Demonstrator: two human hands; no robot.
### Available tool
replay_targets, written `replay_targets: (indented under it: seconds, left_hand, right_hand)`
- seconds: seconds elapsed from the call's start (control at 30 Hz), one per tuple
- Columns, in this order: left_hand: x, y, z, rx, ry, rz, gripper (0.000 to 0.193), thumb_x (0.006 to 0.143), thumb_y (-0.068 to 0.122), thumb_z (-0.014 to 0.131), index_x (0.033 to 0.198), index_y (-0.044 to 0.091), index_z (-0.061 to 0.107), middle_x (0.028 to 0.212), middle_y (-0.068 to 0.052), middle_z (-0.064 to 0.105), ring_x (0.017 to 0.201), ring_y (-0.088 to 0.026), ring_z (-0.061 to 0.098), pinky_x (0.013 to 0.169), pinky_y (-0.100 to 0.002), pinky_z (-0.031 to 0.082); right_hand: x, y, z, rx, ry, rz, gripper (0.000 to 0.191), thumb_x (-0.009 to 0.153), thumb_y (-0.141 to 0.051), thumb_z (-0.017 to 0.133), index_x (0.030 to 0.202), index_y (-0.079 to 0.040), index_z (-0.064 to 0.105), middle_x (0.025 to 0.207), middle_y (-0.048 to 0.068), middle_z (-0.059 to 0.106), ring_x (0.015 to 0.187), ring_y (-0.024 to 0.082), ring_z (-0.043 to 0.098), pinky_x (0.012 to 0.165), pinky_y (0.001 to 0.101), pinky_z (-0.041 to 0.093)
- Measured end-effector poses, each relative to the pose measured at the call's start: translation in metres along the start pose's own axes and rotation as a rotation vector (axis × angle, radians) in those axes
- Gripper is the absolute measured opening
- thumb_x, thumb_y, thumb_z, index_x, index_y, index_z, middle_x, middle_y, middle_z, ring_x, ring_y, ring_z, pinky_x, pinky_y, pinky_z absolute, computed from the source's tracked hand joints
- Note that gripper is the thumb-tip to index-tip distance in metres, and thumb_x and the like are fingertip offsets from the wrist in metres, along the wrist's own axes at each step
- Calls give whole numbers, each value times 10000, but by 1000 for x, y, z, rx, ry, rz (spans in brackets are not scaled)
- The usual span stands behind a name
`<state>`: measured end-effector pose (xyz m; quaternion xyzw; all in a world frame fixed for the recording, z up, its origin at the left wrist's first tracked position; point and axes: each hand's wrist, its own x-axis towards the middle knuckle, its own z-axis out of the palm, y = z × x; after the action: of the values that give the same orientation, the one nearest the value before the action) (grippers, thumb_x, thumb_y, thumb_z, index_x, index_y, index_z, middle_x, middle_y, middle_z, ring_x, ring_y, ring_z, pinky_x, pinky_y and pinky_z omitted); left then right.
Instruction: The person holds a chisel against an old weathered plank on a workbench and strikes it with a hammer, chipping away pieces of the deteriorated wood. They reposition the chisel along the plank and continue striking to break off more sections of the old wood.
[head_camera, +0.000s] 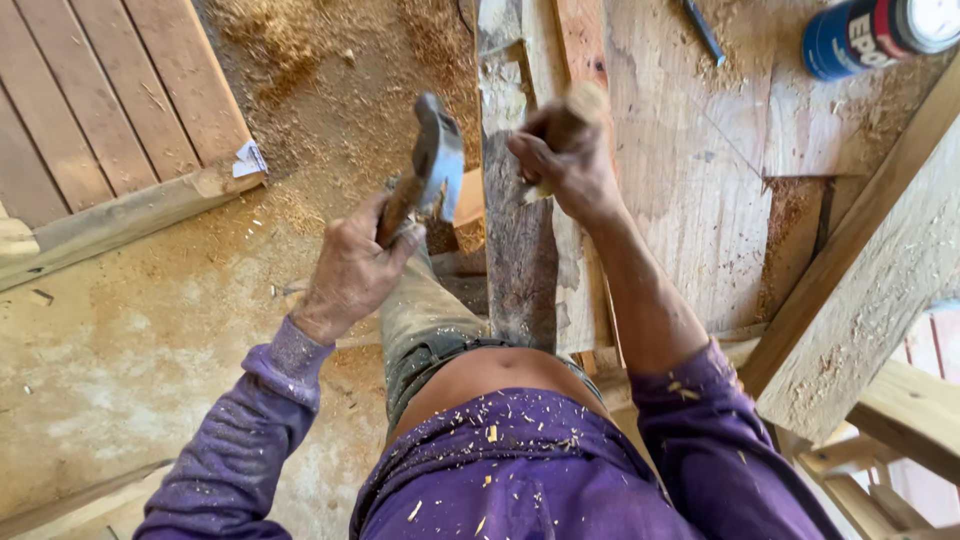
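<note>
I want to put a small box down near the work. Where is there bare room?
Bare bench lies between the right hand and the blue can; dusty floor lies below the slatted panel. It is crowded around the hammer and grey plank.

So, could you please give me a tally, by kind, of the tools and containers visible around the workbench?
Hammers: 1, the hammer in the left hand
Wooden-handled tools: 1, the wooden-handled tool gripped by the right hand over the dark plank
Cans: 1, the blue can lying on the bench
Dark slim tools: 1, the dark slim tool near the top edge
Total: 4
</note>
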<state>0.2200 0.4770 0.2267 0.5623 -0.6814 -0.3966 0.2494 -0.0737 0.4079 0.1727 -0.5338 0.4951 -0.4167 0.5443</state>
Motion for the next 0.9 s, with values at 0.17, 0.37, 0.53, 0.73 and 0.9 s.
replay_targets:
  seconds: [0.17,0.37,0.53,0.73,0.9]
  left_hand:
    - [0,-13,7,-143,46,-9,315,956,182,746,1211,29,642,848,-87,712,772,-154,697,699,-352,575]
    - [10,-27,-4,-129,18,-49,325,986,240,735,1215,26,650,848,-66,717,763,-142,687,688,-353,580]
    - [55,-38,-22,-77,33,-119,237,1078,265,652,1109,33,611,702,-64,576,534,-176,535,468,-389,516]
    - [137,-13,-41,274,-125,103,246,1069,199,603,1154,-25,547,761,-82,624,531,-175,624,433,-319,575]
    - [166,-2,-78,498,-47,674,283,1001,222,621,1161,-4,560,824,-139,671,623,-171,661,529,-272,587]
  right_hand:
    - [32,5,25,-45,-88,98,216,946,-281,818,922,-107,693,755,11,687,600,55,629,512,240,566]
    - [47,25,32,-84,-79,87,222,966,-255,823,917,-99,674,738,-30,664,612,37,629,549,222,597]
    - [72,28,36,27,-9,174,220,939,-200,812,866,-114,623,640,-35,598,500,53,567,449,246,513]
    - [77,33,46,-117,-53,124,238,992,-161,796,870,-94,604,677,-24,592,536,47,561,469,243,539]
    - [86,45,45,-120,-18,218,214,970,-161,776,870,-107,595,658,-25,591,512,45,571,448,242,555]
